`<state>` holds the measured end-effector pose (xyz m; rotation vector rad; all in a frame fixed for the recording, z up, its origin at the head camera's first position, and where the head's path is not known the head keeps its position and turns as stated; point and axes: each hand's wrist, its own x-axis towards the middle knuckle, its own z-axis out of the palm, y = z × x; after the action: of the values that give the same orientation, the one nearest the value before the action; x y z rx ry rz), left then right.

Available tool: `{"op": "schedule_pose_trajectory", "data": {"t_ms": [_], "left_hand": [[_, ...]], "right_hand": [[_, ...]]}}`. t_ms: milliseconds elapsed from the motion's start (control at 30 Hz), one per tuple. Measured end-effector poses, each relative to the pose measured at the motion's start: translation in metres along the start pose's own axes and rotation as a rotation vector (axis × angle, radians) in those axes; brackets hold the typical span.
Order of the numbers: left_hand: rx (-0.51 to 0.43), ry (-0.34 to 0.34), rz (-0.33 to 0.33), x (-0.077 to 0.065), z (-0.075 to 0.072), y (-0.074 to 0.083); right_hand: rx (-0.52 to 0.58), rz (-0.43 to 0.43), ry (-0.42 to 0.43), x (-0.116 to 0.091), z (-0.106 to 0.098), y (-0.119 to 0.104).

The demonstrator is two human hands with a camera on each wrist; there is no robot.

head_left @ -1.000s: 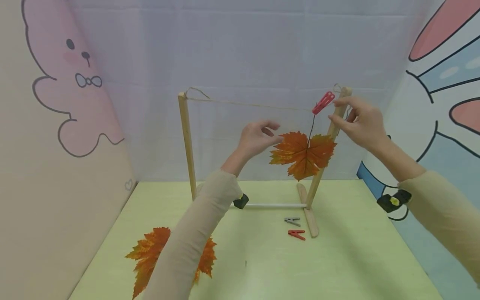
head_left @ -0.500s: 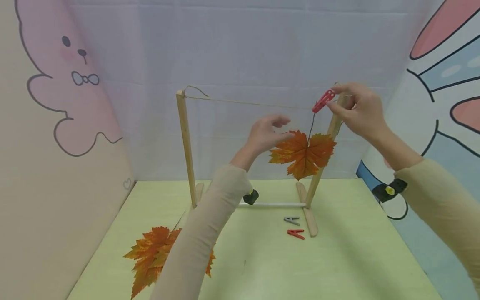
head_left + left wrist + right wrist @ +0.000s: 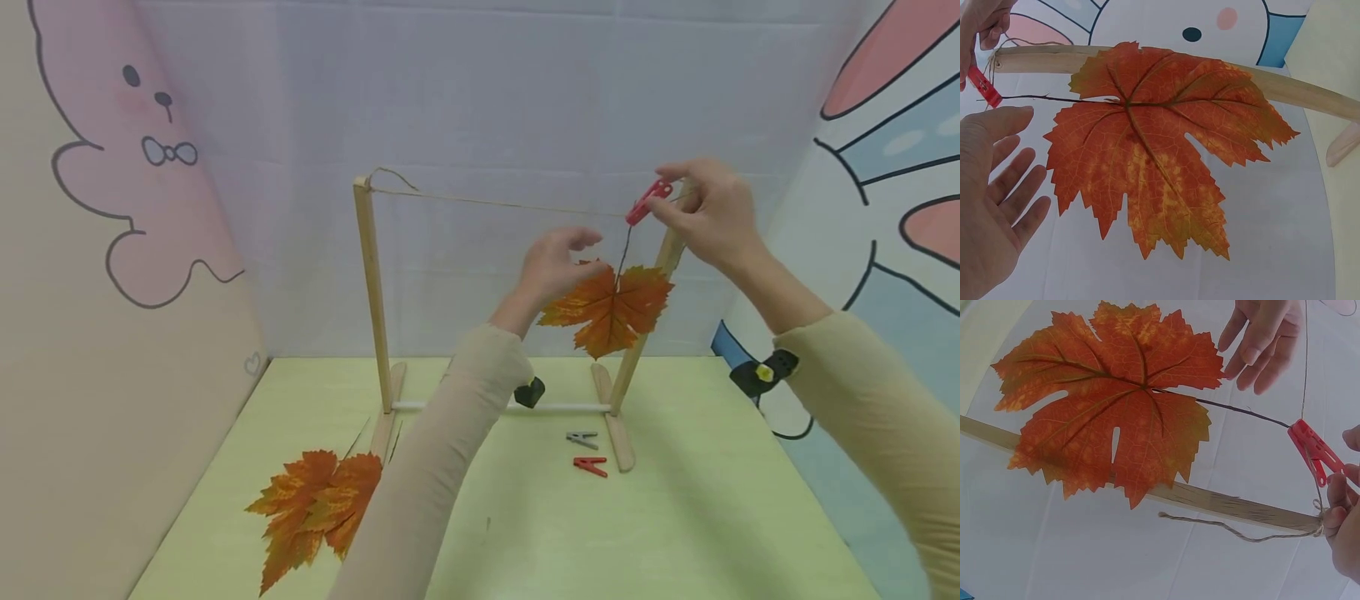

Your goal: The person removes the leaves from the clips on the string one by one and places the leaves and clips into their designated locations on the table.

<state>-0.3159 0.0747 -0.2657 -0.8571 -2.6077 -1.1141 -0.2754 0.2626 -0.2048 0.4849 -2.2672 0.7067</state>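
My right hand (image 3: 708,208) has its thumb and fingers around the handle end of a red clothespin (image 3: 643,204). That clothespin sits on the string (image 3: 495,202) and bites the dark stem of an orange maple-like leaf (image 3: 611,308), which hangs below it. In the right wrist view the clothespin (image 3: 1310,450) shows at the string, with fingertips right at its handles. My left hand (image 3: 558,262) is held with fingers spread beside the hanging leaf, overlapping its upper left edge in the head view. The left wrist view shows this hand (image 3: 991,187) holding nothing, palm toward the stem.
The string runs between two wooden posts (image 3: 372,292) joined low by a white rod (image 3: 562,408). A grey clothespin (image 3: 582,438) and another red clothespin (image 3: 591,466) lie on the table near the right foot (image 3: 617,433). More orange leaves (image 3: 315,508) lie at left, partly behind my sleeve.
My right hand has moved left from beside the post onto the red clothespin's handles. My left hand has shifted right and slightly up, closer to the hanging leaf.
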Motion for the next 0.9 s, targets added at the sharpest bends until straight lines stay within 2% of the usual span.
{"op": "schedule_pose_trajectory", "data": {"t_ms": [300,733,900], "left_hand": [[-0.063,-0.027,0.0,0.008,0.009,0.004],[-0.009,-0.065,0.035,0.012,0.015,0.013],[0.045,-0.085,0.041,0.014,0.015,0.015]], "right_hand": [[-0.019,-0.001,0.003,0.002,0.002,0.004],[-0.038,0.029,0.002,0.0,0.0,0.009],[-0.05,0.038,-0.01,-0.002,0.0,0.01]]}}
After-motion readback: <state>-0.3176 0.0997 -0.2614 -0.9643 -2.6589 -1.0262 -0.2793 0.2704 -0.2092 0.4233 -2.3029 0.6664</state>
